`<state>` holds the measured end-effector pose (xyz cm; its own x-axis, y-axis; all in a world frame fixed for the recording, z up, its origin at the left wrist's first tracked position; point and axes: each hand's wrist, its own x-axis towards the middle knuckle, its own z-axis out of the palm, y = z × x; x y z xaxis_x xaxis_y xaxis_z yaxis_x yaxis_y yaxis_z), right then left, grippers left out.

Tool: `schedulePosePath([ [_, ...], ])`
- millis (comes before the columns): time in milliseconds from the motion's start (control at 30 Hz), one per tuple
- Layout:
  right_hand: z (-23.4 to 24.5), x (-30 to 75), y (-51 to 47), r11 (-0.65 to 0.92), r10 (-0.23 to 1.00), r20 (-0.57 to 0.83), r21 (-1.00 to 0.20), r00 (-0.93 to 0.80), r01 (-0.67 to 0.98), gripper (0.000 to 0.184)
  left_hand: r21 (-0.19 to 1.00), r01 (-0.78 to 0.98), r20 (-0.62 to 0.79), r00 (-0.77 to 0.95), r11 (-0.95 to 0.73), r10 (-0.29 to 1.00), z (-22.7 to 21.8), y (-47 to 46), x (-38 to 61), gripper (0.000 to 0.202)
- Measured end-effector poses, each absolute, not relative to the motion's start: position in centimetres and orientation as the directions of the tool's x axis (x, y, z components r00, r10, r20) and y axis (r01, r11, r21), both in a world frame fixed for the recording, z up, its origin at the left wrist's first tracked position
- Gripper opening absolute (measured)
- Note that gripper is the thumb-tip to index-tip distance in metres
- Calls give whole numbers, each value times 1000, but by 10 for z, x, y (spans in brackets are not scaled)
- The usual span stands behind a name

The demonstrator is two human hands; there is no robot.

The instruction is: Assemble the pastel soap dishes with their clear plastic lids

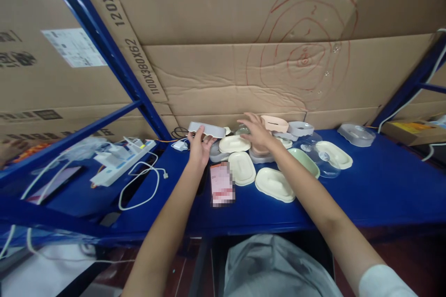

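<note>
- Far left: white power strip (pixel 120 167) with plugs in it, on the blue table (pixel 386 185); white cable (pixel 121 197) looped beside it.
- White plug (pixel 180 145) next, near some dark coiled wire (pixel 180 132) by the cardboard wall (pixel 205 74).
- Left hand (pixel 199 145): narrow grip, thumb on near side, holding a pale grey dish (pixel 209 130), lifted above the table at the left end of the pile.
- Below that hand: phone (pixel 221 185), flat, screen pixelated, just beside a cream lid-like piece (pixel 241 168).
- Another cream oval piece (pixel 234 144) sits higher in the pile, between the two hands.
- Right hand (pixel 258 131): fingers spread wide over the pile, nothing seen held; can't tell if fingertips touch anything.
- Nearer the table edge: third cream piece (pixel 274 184), flat, left of the right forearm.
- Behind right hand: peach slotted piece (pixel 278 126), then pale grey container (pixel 300 129) just right of it.
- Right of forearm: green dish (pixel 306 163), partly hidden by arm; clear cover (pixel 329 170) beside it; cream dish (pixel 336 155) behind.
- Grey container under clear cover (pixel 356 135), apart from the pile.
- Far right: cardboard box (pixel 407 134), yellow on top.
</note>
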<state>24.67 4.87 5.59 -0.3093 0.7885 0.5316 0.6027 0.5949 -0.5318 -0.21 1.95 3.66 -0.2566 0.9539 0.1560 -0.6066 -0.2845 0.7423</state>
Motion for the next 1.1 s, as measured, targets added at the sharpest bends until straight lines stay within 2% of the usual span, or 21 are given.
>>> schedulePosePath([
  [133,66,246,43,620,761,554,-471,-336,628,45,749,-598,179,-231,-285,956,37,16,3,70],
  [233,82,241,30,702,699,574,-439,-426,560,38,755,-589,208,-202,-288,957,37,11,12,71],
  [333,95,231,15,778,624,590,-414,-512,472,41,770,-574,235,-150,-278,960,36,4,22,72],
  [533,99,224,4,782,616,524,-499,-589,373,34,805,-529,258,-95,-268,961,29,-4,32,78],
  [700,93,223,6,771,626,506,-517,-593,372,40,821,-505,257,-89,-266,962,27,-2,30,82],
  [833,91,220,9,757,650,525,-507,-549,412,47,821,-500,267,-92,-276,959,28,0,28,84],
  [933,91,226,16,722,689,558,-477,-461,501,54,815,-494,280,-120,-302,952,30,0,28,81],
  [1100,89,248,27,617,732,595,-374,-332,692,37,828,-446,265,-222,-339,938,32,0,29,82],
])
